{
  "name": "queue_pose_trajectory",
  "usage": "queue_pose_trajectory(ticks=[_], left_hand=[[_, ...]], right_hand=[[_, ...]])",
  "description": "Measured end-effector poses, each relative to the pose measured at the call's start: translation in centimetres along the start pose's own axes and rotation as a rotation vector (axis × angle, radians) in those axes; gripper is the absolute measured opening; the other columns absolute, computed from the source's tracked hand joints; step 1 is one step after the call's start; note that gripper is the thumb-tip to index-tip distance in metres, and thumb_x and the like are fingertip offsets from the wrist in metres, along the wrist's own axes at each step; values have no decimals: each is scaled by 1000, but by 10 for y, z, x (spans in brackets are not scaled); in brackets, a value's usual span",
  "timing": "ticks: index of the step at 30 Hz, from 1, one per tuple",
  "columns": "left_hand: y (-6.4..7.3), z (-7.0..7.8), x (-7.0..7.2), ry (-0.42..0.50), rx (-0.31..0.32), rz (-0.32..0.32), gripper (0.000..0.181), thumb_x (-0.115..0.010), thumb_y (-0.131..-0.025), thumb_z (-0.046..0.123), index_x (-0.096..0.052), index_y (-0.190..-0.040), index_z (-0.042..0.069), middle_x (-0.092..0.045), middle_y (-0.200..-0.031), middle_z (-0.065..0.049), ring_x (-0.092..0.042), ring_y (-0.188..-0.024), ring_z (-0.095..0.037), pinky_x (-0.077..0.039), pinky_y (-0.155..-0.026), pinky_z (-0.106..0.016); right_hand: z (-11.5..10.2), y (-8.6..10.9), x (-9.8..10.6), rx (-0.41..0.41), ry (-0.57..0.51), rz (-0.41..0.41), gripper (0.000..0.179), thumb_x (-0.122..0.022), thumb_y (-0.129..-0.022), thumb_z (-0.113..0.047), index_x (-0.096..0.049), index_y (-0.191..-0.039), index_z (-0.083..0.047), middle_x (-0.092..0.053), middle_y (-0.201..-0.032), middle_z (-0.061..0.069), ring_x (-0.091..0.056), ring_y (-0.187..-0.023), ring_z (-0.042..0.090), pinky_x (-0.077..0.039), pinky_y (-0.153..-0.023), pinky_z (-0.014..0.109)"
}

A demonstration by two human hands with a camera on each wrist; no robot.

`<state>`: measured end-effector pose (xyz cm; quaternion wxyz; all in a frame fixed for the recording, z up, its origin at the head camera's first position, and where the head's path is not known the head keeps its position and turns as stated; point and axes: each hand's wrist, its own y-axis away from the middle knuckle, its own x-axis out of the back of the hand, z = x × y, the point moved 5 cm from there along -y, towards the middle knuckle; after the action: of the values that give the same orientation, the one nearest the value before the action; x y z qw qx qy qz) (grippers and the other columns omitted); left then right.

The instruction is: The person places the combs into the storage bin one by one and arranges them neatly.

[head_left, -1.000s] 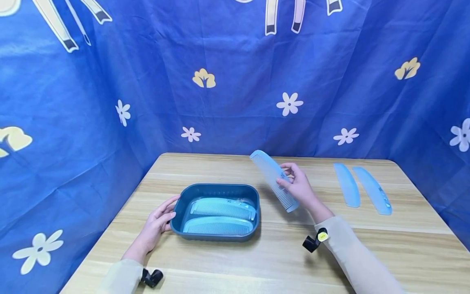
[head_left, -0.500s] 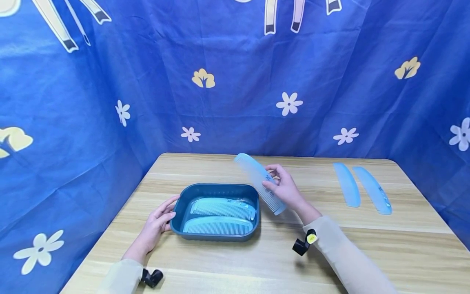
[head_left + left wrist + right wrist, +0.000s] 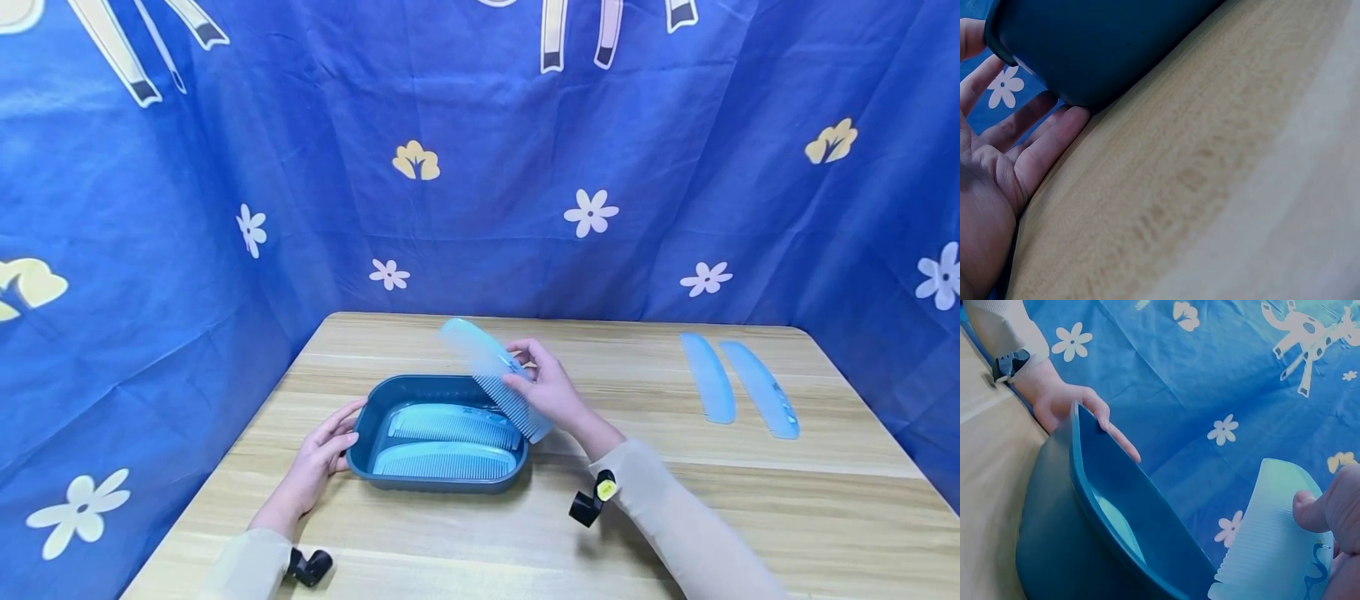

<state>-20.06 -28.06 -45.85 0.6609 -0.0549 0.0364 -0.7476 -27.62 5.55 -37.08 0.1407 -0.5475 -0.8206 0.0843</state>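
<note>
My right hand (image 3: 553, 390) pinches a translucent light-blue comb (image 3: 482, 352) between thumb and fingers. That comb slants over the right end of a dark teal plastic basin (image 3: 442, 485), its teeth toward the basin. In the right wrist view a small blue bird print shows on the comb (image 3: 1272, 531) near the thumb. Two similar combs lie side by side in the basin, the rear comb (image 3: 442, 421) and the front comb (image 3: 435, 462), teeth facing me. My left hand (image 3: 318, 458) holds the basin's left end, thumb at the rim and fingers against the outer wall (image 3: 1104, 50).
Two more light-blue combs, the inner one (image 3: 708, 379) and the outer one (image 3: 763, 392), lie on the wooden table (image 3: 750, 517) at the right. A blue patterned curtain (image 3: 480, 225) stands behind the table and along its sides.
My right hand has moved left with the comb, from right of the basin to over its right end. The left hand, the basin and the other combs have stayed put.
</note>
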Motion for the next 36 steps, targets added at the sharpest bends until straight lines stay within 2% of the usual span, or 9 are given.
queue_pose_trajectory(ticks=[5,10,15,20,25,28,31,36], left_hand=[[0,-1,0,2,-4,-9,51,-48,-95,12,-33,-143,6,-43,-128,-20,-61,-100,-21,-54,-72,-36],[0,-1,1,6,-4,-13,50,-47,-96,11,-33,-144,6,-43,-128,-19,-60,-100,-21,-54,-72,-36],[-1,-1,0,5,-4,-11,50,-47,-96,11,-33,-144,6,-44,-128,-19,-60,-101,-21,-54,-72,-36],[-1,-2,1,2,0,-8,50,-47,-96,11,-33,-144,7,-42,-129,-21,-60,-101,-21,-54,-72,-36],[-1,-3,1,-1,5,-6,50,-47,-96,12,-33,-144,7,-43,-128,-18,-60,-102,-21,-54,-73,-36],[-1,-3,0,4,2,-12,50,-47,-96,12,-33,-144,7,-47,-126,-14,-60,-102,-20,-54,-73,-36],[-1,-2,0,11,-2,-17,50,-47,-96,11,-33,-144,7,-49,-125,-10,-60,-102,-20,-54,-73,-36],[-1,-2,0,6,0,-10,50,-47,-96,12,-33,-144,7,-50,-123,-8,-61,-100,-19,-54,-72,-35]], right_hand=[[-1,-2,-13,-11,9,-36,39,-60,-86,6,-47,-123,2,-48,-99,18,-54,-72,20,-48,-64,26],[1,-3,-25,2,50,-57,37,-62,-86,1,-50,-121,-3,-50,-97,14,-52,-71,19,-47,-64,26],[5,-2,-37,36,100,-104,36,-63,-86,-1,-51,-120,-6,-53,-94,10,-55,-72,18,-49,-62,28],[8,0,-47,80,123,-153,37,-64,-85,0,-51,-119,-2,-53,-90,12,-54,-69,17,-48,-60,26],[14,4,-58,80,222,-228,37,-63,-87,-2,-51,-121,-7,-52,-94,7,-50,-74,16,-44,-65,26],[18,7,-63,76,298,-288,35,-62,-88,-6,-51,-120,-14,-51,-92,1,-48,-71,14,-43,-64,25],[20,9,-67,63,332,-337,33,-62,-89,-7,-52,-119,-16,-52,-90,0,-47,-70,14,-42,-64,25],[22,10,-71,47,385,-397,33,-61,-90,-11,-53,-122,-17,-52,-96,-3,-47,-71,12,-43,-64,23]])
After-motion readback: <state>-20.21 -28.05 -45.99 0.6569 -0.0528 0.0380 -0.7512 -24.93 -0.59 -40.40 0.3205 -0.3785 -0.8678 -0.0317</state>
